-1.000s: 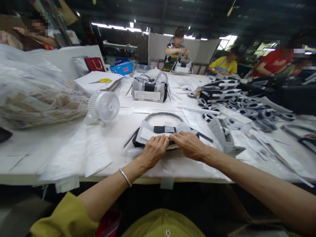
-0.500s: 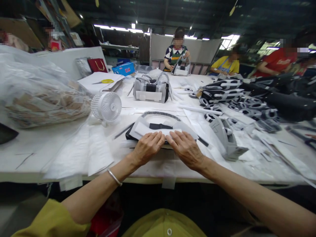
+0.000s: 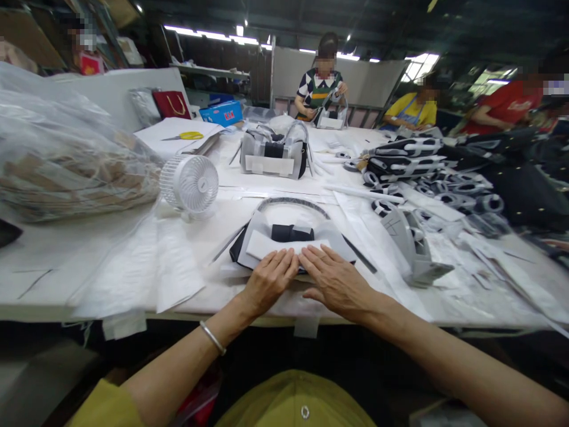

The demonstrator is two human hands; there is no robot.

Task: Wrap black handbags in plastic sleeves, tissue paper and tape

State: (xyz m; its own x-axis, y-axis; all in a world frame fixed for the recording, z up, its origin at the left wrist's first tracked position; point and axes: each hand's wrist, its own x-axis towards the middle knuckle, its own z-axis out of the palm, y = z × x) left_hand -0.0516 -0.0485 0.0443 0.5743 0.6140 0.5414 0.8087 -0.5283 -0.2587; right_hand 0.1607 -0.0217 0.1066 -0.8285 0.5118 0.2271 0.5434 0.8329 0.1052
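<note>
A handbag [image 3: 329, 232] in pale wrapping lies before me on the white table, its curved handle pointing away. Across its front runs a white strip [image 3: 262, 244], below a black tab [image 3: 287, 232]. My left hand [image 3: 273, 276] rests on the strip's lower edge with fingers stretched out flat. Beside it, my right hand [image 3: 335, 279] presses on the strip too, fingers extended and thumb apart. The two hands' fingertips nearly meet at the middle. Part of the bag's lower side is hidden under my hands.
A white fan [image 3: 191, 184] stands left of the bag, near a large plastic bag [image 3: 66, 160]. Another wrapped handbag [image 3: 273, 157] is farther back. Yellow-handled scissors [image 3: 189, 136] lie on paper. Wrapped parts [image 3: 409, 160] pile up at right. Several co-workers [image 3: 322, 89] are beyond.
The handbag's front now lies more toward me, showing more of the black tab and strip. My right thumb has come away from the bag, and both hands lie flatter.
</note>
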